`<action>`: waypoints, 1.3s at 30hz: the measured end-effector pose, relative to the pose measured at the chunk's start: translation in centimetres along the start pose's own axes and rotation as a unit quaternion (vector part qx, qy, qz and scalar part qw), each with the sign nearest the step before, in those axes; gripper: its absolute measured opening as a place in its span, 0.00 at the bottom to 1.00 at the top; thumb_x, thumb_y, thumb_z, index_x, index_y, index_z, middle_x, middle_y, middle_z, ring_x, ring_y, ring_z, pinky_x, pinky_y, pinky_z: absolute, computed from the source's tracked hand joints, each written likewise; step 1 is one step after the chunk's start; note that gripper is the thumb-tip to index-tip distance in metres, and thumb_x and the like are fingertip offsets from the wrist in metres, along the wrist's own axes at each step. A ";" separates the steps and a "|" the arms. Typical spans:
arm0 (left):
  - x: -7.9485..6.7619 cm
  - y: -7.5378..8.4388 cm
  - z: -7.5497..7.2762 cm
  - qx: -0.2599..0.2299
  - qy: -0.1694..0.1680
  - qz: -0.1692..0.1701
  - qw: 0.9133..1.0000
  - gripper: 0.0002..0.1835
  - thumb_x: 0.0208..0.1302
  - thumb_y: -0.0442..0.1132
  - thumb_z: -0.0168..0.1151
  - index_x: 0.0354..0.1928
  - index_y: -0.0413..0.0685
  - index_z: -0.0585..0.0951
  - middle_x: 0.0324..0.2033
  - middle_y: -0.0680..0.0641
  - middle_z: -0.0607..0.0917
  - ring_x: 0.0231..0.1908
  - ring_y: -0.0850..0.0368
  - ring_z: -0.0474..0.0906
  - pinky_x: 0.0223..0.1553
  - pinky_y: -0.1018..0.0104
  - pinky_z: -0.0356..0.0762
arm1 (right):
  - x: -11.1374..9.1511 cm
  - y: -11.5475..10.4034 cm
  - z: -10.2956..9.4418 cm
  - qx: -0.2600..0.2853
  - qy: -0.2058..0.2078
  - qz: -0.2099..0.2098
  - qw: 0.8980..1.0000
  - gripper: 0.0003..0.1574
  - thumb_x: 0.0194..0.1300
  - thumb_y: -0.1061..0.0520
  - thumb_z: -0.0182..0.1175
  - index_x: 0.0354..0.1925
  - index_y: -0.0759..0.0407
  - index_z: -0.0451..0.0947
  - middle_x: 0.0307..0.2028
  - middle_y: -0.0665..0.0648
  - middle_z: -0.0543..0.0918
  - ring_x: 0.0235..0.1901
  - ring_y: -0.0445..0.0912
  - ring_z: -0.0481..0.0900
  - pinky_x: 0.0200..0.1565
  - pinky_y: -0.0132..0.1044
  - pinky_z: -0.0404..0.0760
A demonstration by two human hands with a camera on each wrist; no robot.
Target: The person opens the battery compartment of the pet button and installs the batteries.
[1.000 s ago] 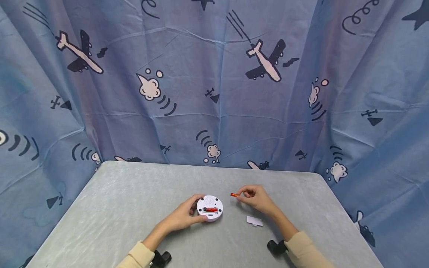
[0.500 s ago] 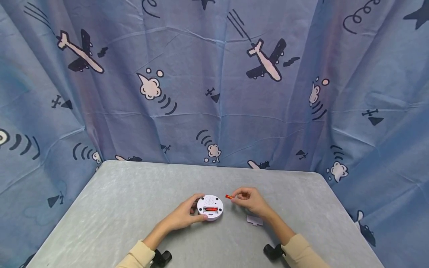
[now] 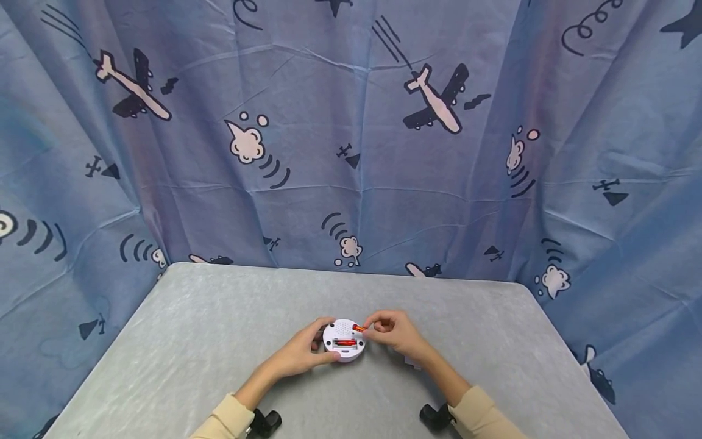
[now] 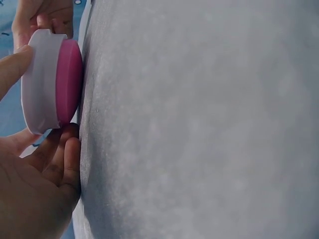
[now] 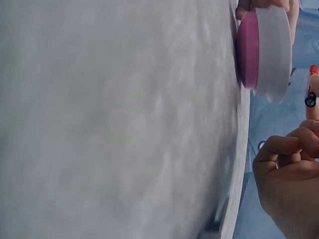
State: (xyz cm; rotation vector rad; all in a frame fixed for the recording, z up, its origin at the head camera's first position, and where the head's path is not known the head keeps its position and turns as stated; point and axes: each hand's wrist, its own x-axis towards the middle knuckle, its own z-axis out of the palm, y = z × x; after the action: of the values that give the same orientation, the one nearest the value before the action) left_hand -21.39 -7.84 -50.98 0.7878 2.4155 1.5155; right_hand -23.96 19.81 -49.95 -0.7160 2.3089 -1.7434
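Observation:
A round white device with a pink underside lies on the table, its open battery compartment facing up. Inside that compartment sits one red battery. My left hand grips the device by its left side, thumb at the near edge and fingers round the far side. Between thumb and fingertips my right hand pinches a second red battery, held over the device's upper right part. In the right wrist view this held battery shows apart from the device, above its white face.
A small white cover lies on the grey table to the right, partly hidden by the right forearm. Black wrist cameras are strapped to both wrists. Behind the table's far edge hangs a blue patterned curtain.
My right hand has moved left with its battery, from beside the device to over it. The right forearm now covers part of the white cover. My left hand keeps its grip.

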 end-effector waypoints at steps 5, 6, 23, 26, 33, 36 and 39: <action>0.0 -0.1 0.0 -0.002 0.000 0.004 1.000 0.40 0.64 0.44 0.74 0.72 0.37 0.66 0.60 0.42 0.77 0.53 0.49 0.77 0.50 0.54 0.76 | 0.3 -0.4 0.8 -0.020 -0.001 -0.012 1.000 0.06 0.63 0.61 0.72 0.39 0.61 0.85 0.23 0.49 0.65 0.22 0.38 0.59 0.22 0.30 0.58; 0.0 -0.1 0.0 -0.002 0.000 0.004 1.000 0.40 0.64 0.44 0.74 0.72 0.37 0.66 0.60 0.42 0.77 0.53 0.49 0.77 0.51 0.54 0.76 | 0.4 -0.5 1.0 -0.023 -0.003 -0.017 1.000 0.06 0.63 0.61 0.72 0.39 0.60 0.85 0.23 0.49 0.65 0.22 0.38 0.59 0.22 0.30 0.58; -0.1 0.2 0.1 -0.018 -0.006 0.008 1.000 0.39 0.65 0.42 0.72 0.72 0.35 0.65 0.59 0.40 0.77 0.53 0.48 0.77 0.51 0.52 0.78 | 1.1 -1.7 3.7 -0.030 -0.016 -0.075 0.997 0.05 0.60 0.66 0.74 0.35 0.65 0.86 0.22 0.65 0.67 0.25 0.41 0.64 0.26 0.28 0.61; -0.1 0.3 0.1 -0.016 -0.007 0.008 1.000 0.39 0.66 0.42 0.72 0.71 0.35 0.65 0.59 0.40 0.77 0.53 0.48 0.77 0.51 0.51 0.78 | 1.2 -1.7 4.1 -0.050 -0.011 -0.080 0.996 0.06 0.59 0.65 0.75 0.34 0.63 0.86 0.22 0.67 0.69 0.25 0.44 0.64 0.27 0.29 0.61; -0.2 0.4 0.1 -0.019 -0.007 0.009 1.000 0.38 0.66 0.42 0.72 0.72 0.35 0.65 0.60 0.40 0.77 0.53 0.48 0.77 0.50 0.50 0.77 | 1.2 -1.7 4.4 -0.104 -0.007 -0.045 0.994 0.07 0.57 0.63 0.77 0.34 0.56 0.88 0.23 0.58 0.73 0.27 0.44 0.67 0.29 0.30 0.63; -0.2 0.3 0.1 -0.022 -0.006 0.012 1.000 0.38 0.66 0.41 0.72 0.72 0.34 0.65 0.60 0.40 0.77 0.53 0.48 0.77 0.50 0.50 0.78 | 1.3 -1.7 4.4 -0.114 -0.016 -0.035 0.993 0.07 0.57 0.61 0.77 0.34 0.53 0.88 0.24 0.51 0.72 0.27 0.41 0.67 0.30 0.30 0.64; -0.2 0.2 0.1 -0.021 -0.007 0.012 1.000 0.38 0.66 0.41 0.72 0.72 0.34 0.65 0.60 0.39 0.77 0.53 0.47 0.77 0.50 0.50 0.78 | 1.4 -1.6 4.1 -0.117 -0.027 -0.043 0.992 0.06 0.58 0.61 0.77 0.34 0.53 0.88 0.24 0.49 0.71 0.27 0.39 0.66 0.30 0.30 0.64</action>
State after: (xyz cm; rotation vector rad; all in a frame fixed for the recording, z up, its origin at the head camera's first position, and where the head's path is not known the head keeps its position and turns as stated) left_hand -21.12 -7.80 -50.83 0.8199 2.3643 1.5601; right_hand -23.07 15.24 -49.46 -0.9037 2.5058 -1.4787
